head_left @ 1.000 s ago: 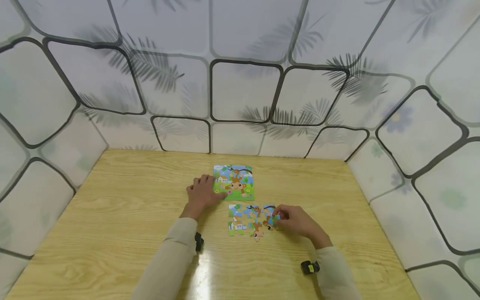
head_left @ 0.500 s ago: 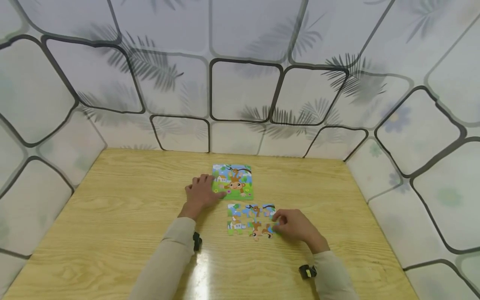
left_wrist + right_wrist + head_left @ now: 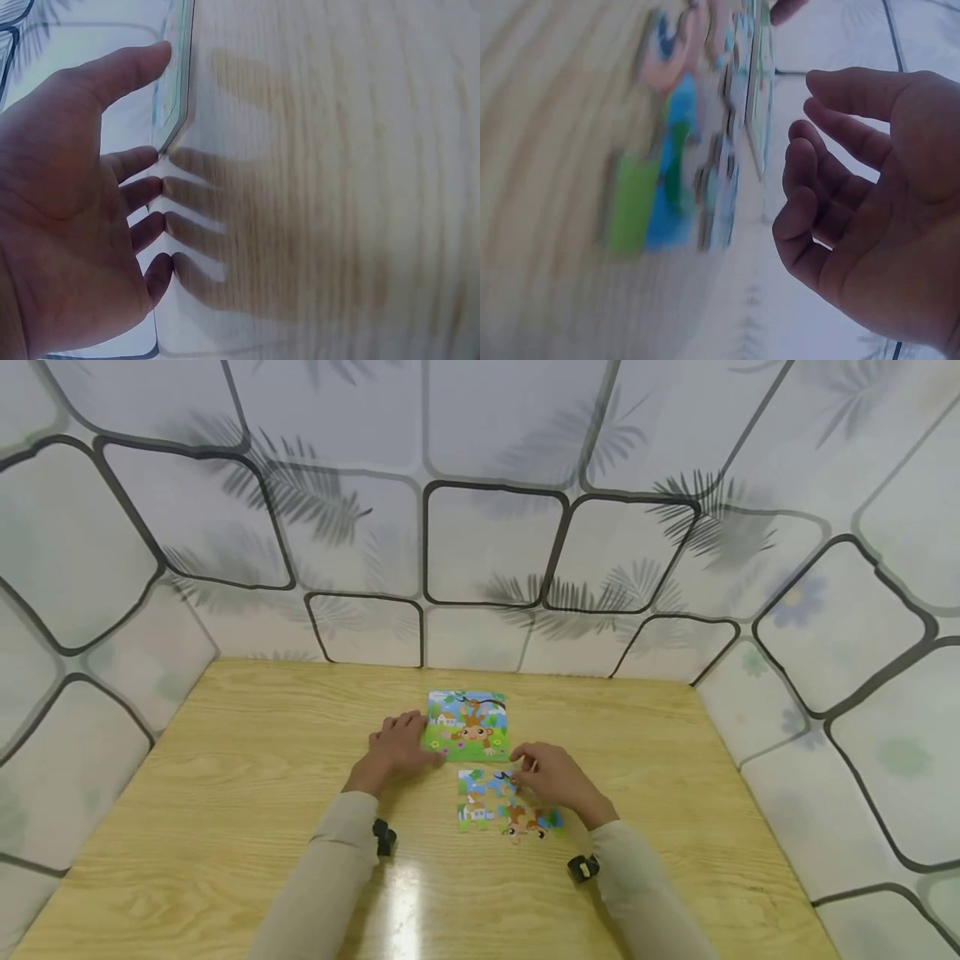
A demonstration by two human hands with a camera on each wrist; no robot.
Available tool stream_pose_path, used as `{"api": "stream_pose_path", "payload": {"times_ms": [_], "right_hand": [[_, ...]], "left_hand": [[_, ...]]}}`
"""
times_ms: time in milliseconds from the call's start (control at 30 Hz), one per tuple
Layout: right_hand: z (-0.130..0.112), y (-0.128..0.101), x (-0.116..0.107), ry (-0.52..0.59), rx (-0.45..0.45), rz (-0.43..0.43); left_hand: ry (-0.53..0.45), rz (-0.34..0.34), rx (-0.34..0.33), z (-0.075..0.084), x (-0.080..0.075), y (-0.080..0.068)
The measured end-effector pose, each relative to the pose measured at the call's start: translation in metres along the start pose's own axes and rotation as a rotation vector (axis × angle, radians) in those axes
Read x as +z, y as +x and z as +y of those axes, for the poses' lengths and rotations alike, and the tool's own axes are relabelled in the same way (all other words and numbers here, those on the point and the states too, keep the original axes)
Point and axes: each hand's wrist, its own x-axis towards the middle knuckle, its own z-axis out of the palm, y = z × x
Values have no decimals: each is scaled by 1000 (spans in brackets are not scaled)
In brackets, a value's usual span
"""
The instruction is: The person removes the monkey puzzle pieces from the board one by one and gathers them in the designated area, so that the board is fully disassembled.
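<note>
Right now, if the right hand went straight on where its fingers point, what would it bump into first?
Probably the monkey picture board, which lies just ahead of the right hand. The hand's height is unclear, so it might pass over it.

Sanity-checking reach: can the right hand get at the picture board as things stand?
Likely yes: the right hand looks empty, close to the near right corner of the picture board, with nothing seen between. The left hand is at the left edge, leaving the right side free.
</note>
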Motion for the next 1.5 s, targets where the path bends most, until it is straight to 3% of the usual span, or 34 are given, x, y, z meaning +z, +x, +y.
{"api": "stream_pose_path", "payload": {"times_ms": [500,700,900,1167,1500], "right_hand": [[-44,69,24,-82,-45,-101],[-57,88,34,-196,-60,-136],[-61,98,43,-253,-32,-129],[-63,106,46,-133,70,-110],[-65,106,44,-126,113,-140]], "left_hand": [[-10,-4,-1,0,0,-2],[6,-5,-3,1,-1,-2],[-8,-16,-6,0,-1,-3],[-4,-11,-10,0,0,-4],[-2,-4,-11,0,0,-4]]}}
